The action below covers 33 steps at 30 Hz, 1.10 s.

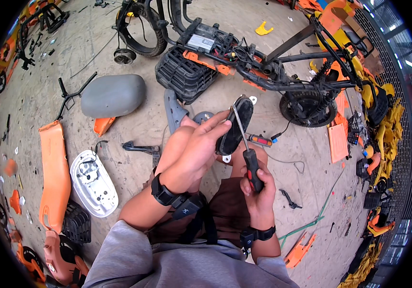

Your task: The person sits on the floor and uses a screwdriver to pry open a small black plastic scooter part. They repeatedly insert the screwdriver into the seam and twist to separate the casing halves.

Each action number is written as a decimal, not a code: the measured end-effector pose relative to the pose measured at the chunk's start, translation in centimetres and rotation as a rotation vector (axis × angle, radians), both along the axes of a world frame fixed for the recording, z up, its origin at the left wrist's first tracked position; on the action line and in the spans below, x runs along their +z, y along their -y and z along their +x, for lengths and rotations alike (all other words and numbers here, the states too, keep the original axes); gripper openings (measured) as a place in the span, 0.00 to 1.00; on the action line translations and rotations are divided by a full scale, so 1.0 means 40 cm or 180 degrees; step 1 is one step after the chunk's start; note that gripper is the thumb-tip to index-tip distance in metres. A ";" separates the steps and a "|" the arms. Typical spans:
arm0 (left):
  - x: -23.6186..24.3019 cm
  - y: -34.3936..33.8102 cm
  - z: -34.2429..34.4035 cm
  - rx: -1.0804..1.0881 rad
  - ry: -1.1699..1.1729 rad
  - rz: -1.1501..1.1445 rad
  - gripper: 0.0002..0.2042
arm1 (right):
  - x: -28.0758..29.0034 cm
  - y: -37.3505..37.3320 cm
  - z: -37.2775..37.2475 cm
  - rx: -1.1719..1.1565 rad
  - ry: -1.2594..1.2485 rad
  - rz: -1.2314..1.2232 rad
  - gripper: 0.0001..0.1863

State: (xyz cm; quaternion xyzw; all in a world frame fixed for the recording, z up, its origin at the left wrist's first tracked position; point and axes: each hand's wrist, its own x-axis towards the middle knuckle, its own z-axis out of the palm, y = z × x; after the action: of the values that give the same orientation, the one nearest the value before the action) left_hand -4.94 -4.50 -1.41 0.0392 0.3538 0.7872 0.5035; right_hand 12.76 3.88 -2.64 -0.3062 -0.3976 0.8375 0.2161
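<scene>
My left hand (197,144) is closed on the side of a long black oval part (240,124) with pale metal tabs at both ends, held up above my knees. In my right hand (261,192) is a screwdriver (252,168) with a black and red handle. Its metal shaft lies slantwise along the face of the oval part, and the tip meets the part's upper end. My left thumb and part of the fingers are hidden. Just beyond the part, a red and orange light unit (260,140) with a wire lies on the floor.
A stripped scooter frame (282,86) with a black crate (182,72) stands ahead. To the left lie a grey seat (113,96), a long orange panel (53,177) and a white shell (95,201). Yellow parts (390,139) are heaped at right. A black bracket (141,148) is near my leg.
</scene>
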 end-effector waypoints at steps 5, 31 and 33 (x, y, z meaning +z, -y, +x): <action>0.003 0.003 -0.002 -0.0023 0.0036 0.0018 0.19 | -0.001 0.002 -0.002 -0.0003 0.0022 0.0072 0.25; 0.022 0.008 0.001 0.0023 -0.0004 -0.0181 0.19 | 0.008 0.008 0.004 -0.0232 0.0188 0.0877 0.21; 0.021 0.010 -0.001 -0.0033 -0.0044 -0.0208 0.19 | 0.009 0.007 0.005 -0.0232 0.0235 0.0930 0.21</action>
State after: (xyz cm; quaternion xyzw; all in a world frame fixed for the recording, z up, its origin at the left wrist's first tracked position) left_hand -4.98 -4.92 -0.58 0.0300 0.3826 0.7723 0.5062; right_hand 12.96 3.58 -2.28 -0.3163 -0.5115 0.7506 0.2738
